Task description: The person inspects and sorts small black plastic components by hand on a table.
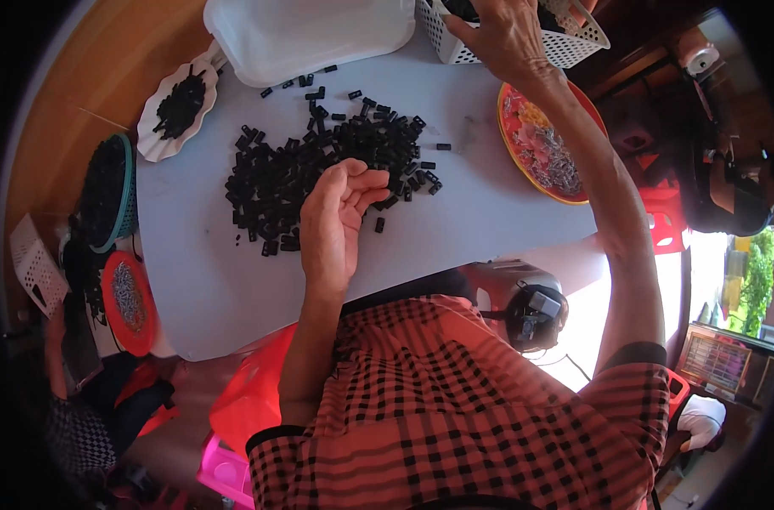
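- Your left hand sits palm-up at the near-right edge of the pile of small black pieces on the white counter; fingers curled loosely, half cupped, nothing clearly pinched. Can't tell if a piece lies in the palm.
- The pile lies just far and left of that hand, touching the fingertips; it stretches left-right across the counter, with strays scattered far toward the white lidded tub.
- One loose black piece sits just right of the left hand, apart from the pile.
- Your right hand is up at the far edge, over the rim of the white lattice basket; fingers bent down into it, grip hidden, can't tell whether it holds anything.
- Left hand is clearly nearer the pile; right hand is well apart from it.
- Red patterned plate of small metal bits lies right of the pile, under your right forearm.
- White scalloped dish with black pieces sits far left; teal-rimmed bowl farther left.
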`<state>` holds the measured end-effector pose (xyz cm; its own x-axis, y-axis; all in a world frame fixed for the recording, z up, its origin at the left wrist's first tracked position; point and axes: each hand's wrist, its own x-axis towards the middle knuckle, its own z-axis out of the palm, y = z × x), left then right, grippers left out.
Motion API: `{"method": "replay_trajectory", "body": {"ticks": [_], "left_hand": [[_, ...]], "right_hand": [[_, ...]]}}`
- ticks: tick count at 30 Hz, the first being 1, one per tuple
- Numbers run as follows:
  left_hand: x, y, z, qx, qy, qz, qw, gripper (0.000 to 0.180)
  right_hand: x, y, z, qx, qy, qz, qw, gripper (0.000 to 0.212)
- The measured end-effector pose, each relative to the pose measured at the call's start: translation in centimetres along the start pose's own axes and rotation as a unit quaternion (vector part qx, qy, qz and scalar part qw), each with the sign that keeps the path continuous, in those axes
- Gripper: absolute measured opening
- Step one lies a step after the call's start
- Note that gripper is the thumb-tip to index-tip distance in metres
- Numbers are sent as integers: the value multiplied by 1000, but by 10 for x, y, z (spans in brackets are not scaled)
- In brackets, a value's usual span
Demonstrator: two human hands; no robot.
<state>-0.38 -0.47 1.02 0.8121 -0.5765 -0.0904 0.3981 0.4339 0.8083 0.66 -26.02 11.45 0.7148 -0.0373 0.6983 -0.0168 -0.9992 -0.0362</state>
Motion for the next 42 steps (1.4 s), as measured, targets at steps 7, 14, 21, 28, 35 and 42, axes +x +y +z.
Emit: {"method": "replay_trajectory", "body": {"ticks": [7,14,21,28,35,42], "left_hand": [[-2,4,-8,-42,17,-16,999,29],[-6,4,-6,-69,19,-69,995,28],[-6,2,-8,-76,6,-72,994,27],[-7,4,-8,-57,-11,-85,995,28],[-6,-4,-8,-73,-24,-98,992,27],[-8,-4,-7,-77,-7,-95,992,25]], "right_hand": [[-20,-49,100,248,-77,-80,962,21],[5,-77,154,277,-131,-120,944,17],[11,-95,176,179,-165,-147,959,13],[11,-79,158,249,-249,-44,935,14],[12,-49,151,218,-229,-33,948,16],[2,-44,151,255,-219,-47,941,19]]}}
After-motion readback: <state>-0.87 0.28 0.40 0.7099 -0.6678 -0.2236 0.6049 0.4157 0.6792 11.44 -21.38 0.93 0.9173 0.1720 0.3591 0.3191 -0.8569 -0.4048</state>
